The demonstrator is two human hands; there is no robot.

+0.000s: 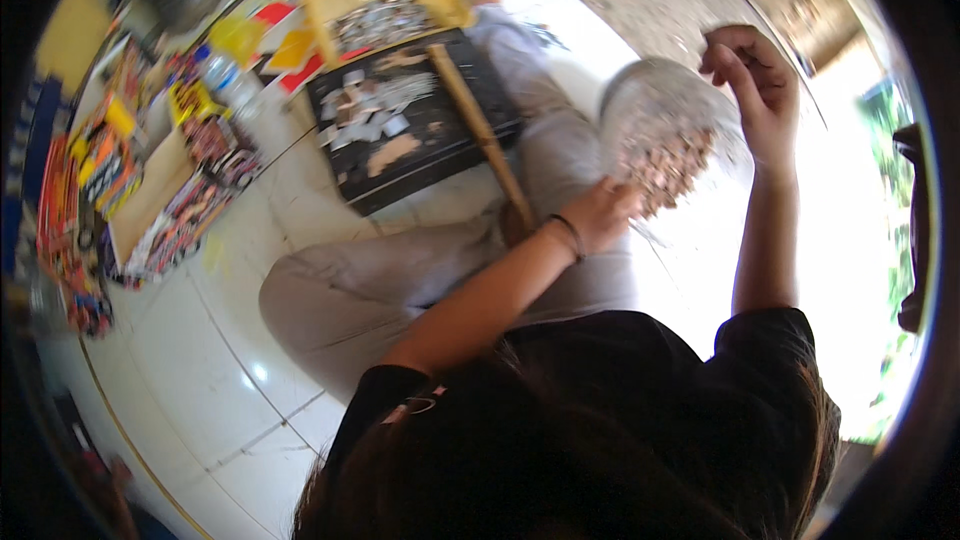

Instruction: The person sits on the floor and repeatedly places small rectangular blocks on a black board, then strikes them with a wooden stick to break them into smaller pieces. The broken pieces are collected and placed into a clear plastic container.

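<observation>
A whitish, see-through tub is tilted beside my right leg, with many small brown pieces gathered in its lower part. My left hand, wearing a dark wristband, is closed at the tub's near rim; its fingertips are blurred. Raised at the tub's far right side is my right hand. Its fingers are curled in toward the thumb, and whatever may be between them is too small to make out. In front of my legs, a black block carries pale flat scraps and a wooden stick lying across its right side.
A yellow tray of small silvery pieces stands behind the block. To the left are a plastic bottle, an open cardboard box and colourful packages. White floor tiles surround my crossed legs.
</observation>
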